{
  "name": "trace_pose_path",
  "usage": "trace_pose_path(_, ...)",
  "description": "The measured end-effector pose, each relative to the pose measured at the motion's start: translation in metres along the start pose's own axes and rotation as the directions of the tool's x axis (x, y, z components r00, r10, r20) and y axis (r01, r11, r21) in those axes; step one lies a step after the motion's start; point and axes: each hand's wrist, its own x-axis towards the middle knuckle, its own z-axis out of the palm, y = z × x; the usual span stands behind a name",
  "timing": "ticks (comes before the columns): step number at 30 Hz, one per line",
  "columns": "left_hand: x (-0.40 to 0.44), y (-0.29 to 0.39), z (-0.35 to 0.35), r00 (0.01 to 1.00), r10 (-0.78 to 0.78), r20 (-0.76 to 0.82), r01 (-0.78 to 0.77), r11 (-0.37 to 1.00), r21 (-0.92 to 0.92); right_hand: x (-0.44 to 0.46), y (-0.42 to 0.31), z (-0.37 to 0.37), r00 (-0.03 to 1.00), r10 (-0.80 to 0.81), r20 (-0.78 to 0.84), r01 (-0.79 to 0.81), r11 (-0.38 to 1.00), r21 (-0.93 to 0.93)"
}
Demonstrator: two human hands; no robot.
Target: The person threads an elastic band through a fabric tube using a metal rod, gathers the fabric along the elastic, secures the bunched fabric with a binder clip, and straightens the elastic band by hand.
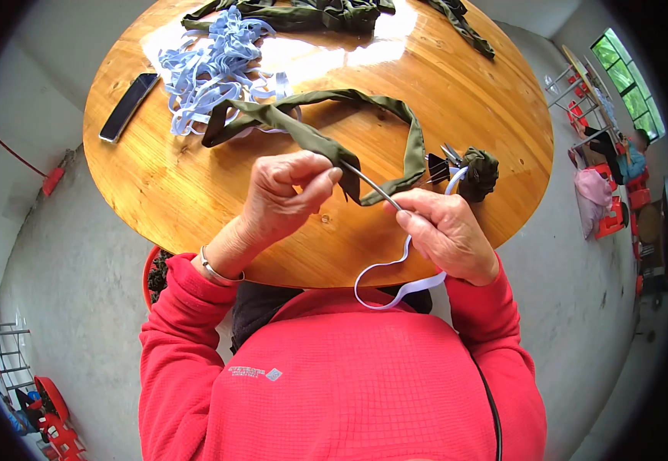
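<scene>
My left hand (292,188) is closed in a pinch on a dark green fabric strip (311,138), which loops back across the table. My right hand (449,234) grips a thin metal rod (372,183) between thumb and fingers. The rod's far end meets the green fabric by my left fingertips; whether it sits inside the cloth is unclear. A narrow pale elastic band (418,286) hangs in a loop below my right hand. Past that hand, a rolled dark green bundle (478,175) lies near a small metal tool (451,154), partly hidden, perhaps scissors.
A tangled heap of light blue elastic (215,69) lies on the round wooden table (142,184), with a phone (128,107) to its left. More green cloth (303,15) is at the far edge. Red stools (612,217) and a seated person (632,161) are off to the right.
</scene>
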Motion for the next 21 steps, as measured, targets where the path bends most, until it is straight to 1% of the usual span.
trace_pose_path(2,-0.001,0.0,0.003,0.99,0.126,0.06,-0.131,0.988,0.084,0.004,-0.003,0.003,0.998,-0.04,-0.051,0.034,0.993,-0.114)
trace_pose_path(3,-0.003,-0.001,0.006,0.987,0.142,0.071,-0.147,0.987,0.071,0.004,-0.01,0.005,0.998,0.034,-0.052,-0.04,0.993,-0.11)
trace_pose_path(4,-0.005,0.0,0.011,0.984,0.159,0.082,-0.164,0.985,0.058,0.006,-0.011,0.008,0.998,-0.026,-0.056,0.02,0.994,-0.109)
trace_pose_path(5,-0.006,0.003,0.015,0.971,0.212,0.109,-0.222,0.971,0.092,0.01,-0.011,0.011,0.994,-0.087,-0.06,0.08,0.991,-0.108)
trace_pose_path(6,-0.007,0.003,0.018,0.945,0.286,0.159,-0.311,0.935,0.168,0.015,-0.01,0.015,0.987,-0.146,-0.063,0.139,0.985,-0.107)
trace_pose_path(8,-0.01,0.002,0.025,0.897,0.376,0.232,-0.421,0.887,0.192,0.03,0.005,0.018,0.987,-0.154,-0.034,0.156,0.987,0.041)
trace_pose_path(9,-0.011,0.003,0.026,0.908,0.372,0.194,-0.41,0.885,0.221,0.035,0.005,0.014,0.996,-0.077,0.048,0.068,0.983,0.172)
trace_pose_path(10,-0.012,0.006,0.024,0.913,0.346,0.215,-0.391,0.894,0.221,0.037,0.006,0.012,0.99,-0.013,0.14,-0.029,0.956,0.293)
trace_pose_path(11,-0.012,0.011,0.018,0.917,0.321,0.236,-0.372,0.901,0.223,0.037,0.008,0.008,0.988,0.016,0.154,-0.059,0.957,0.284)
trace_pose_path(12,-0.011,0.019,0.012,0.92,0.297,0.255,-0.355,0.907,0.225,0.032,0.005,0.001,0.991,0.026,0.132,-0.062,0.959,0.276)
trace_pose_path(14,-0.012,0.047,-0.009,0.897,0.432,0.09,-0.442,0.876,0.194,0.014,-0.007,-0.018,0.995,0.054,0.087,-0.076,0.961,0.265)
trace_pose_path(16,-0.005,0.065,-0.05,0.83,0.553,0.072,-0.54,0.766,0.348,-0.003,-0.019,-0.037,1.0,0.02,-0.002,-0.019,0.97,0.242)
trace_pose_path(18,0.009,0.087,-0.083,0.887,0.449,0.102,-0.439,0.756,0.486,-0.018,-0.039,-0.059,0.998,0.021,-0.06,-0.004,0.96,0.278)
trace_pose_path(19,0.021,0.089,-0.094,0.912,0.387,0.135,-0.408,0.834,0.372,-0.022,-0.043,-0.07,0.995,0.015,-0.096,0.015,0.951,0.308)
trace_pose_path(20,0.035,0.09,-0.103,0.929,0.327,0.176,-0.364,0.896,0.255,-0.026,-0.038,-0.083,0.993,-0.055,-0.105,0.088,0.934,0.347)
trace_pose_path(21,0.046,0.079,-0.109,0.949,0.237,0.206,-0.257,0.964,0.076,-0.028,-0.044,-0.091,0.989,-0.109,-0.101,0.139,0.92,0.367)
